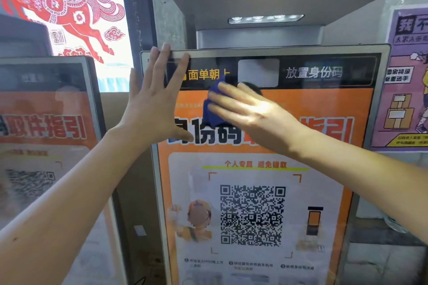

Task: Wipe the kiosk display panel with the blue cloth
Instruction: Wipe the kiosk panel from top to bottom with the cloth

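Note:
The kiosk display panel (254, 192) stands upright in front of me, orange and white with a QR code and a black strip along its top. My right hand (247, 111) presses the blue cloth (214, 104) flat against the upper part of the screen, fingers pointing left; most of the cloth is hidden under the palm. My left hand (152, 97) lies flat with fingers spread on the panel's upper left corner, its fingertips over the top frame edge. It holds nothing.
A second kiosk screen (46, 122) stands to the left. Behind it hangs a red paper-cut horse (64, 2) on a window. A purple poster (407, 76) is on the wall at right. A grey hood with a light bar (266, 18) overhangs the panel.

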Motion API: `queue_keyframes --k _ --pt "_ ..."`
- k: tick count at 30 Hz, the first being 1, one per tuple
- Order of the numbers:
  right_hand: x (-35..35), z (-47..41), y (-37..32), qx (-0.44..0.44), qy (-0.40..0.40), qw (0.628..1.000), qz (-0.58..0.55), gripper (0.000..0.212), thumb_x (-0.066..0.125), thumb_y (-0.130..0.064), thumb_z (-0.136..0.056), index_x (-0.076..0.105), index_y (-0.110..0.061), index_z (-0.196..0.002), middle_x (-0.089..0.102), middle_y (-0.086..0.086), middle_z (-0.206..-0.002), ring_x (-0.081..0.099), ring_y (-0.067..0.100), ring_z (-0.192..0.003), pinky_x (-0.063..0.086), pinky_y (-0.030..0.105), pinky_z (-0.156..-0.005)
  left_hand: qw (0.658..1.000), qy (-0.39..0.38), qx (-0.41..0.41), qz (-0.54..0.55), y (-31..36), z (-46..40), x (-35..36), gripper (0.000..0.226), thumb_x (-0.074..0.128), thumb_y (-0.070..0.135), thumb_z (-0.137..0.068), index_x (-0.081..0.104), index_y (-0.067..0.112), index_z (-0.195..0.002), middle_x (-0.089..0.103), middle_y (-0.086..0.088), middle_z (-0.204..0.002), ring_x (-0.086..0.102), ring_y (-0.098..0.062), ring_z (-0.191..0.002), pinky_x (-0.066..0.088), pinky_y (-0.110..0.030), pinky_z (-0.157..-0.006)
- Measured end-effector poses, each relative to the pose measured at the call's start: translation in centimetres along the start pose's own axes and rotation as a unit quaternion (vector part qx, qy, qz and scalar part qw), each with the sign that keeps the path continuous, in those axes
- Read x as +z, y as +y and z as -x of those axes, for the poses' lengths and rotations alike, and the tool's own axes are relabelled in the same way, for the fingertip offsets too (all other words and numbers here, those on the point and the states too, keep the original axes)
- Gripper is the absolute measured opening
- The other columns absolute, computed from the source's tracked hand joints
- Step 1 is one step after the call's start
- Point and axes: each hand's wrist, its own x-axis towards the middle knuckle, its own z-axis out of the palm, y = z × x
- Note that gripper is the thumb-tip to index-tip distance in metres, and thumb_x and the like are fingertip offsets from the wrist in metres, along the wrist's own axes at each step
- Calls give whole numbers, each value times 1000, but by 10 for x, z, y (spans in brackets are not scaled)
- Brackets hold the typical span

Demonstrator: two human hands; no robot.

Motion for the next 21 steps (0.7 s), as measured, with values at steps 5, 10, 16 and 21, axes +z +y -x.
queue_keyframes --k 5,10,16,21 --pt "0 -19 -3 -76 -31 997 -5 46 50 2 -98 50 -4 -144 43 13 -153 34 33 -145 33 50 -116 1000 -4 -12 4 -3 14 6 158 86 70 -46 -25 31 -152 -30 0 -160 -21 -27 -150 4 -61 -120" --pt "-3 -50 -16 37 -16 999 -31 54 28 -3 -96 41 -4 -149 33 14 -158 22 35 -149 19 50 -122 1000 -5 -22 14 -9 19 6 159 86 69 -45 -21 26 -154 -27 -1 -161 -17 -27 -151 5 -59 -121" --pt "14 -56 -40 -50 -120 991 -15 52 22 -15 -107 17 -14 -159 12 6 -166 1 24 -154 -3 40 -123 999 -18 -24 10 -26 30 12 159 86 68 -47 -21 21 -154 -27 -1 -162 -21 -24 -151 2 -53 -120" --pt "11 -68 -40 0 -43 998 -52 56 45 -2 -100 31 -8 -155 24 11 -162 14 30 -152 7 43 -124 1000 -16 -14 15 -34 38 18 157 85 69 -50 -22 20 -154 -27 0 -162 -23 -22 -150 -4 -45 -120"
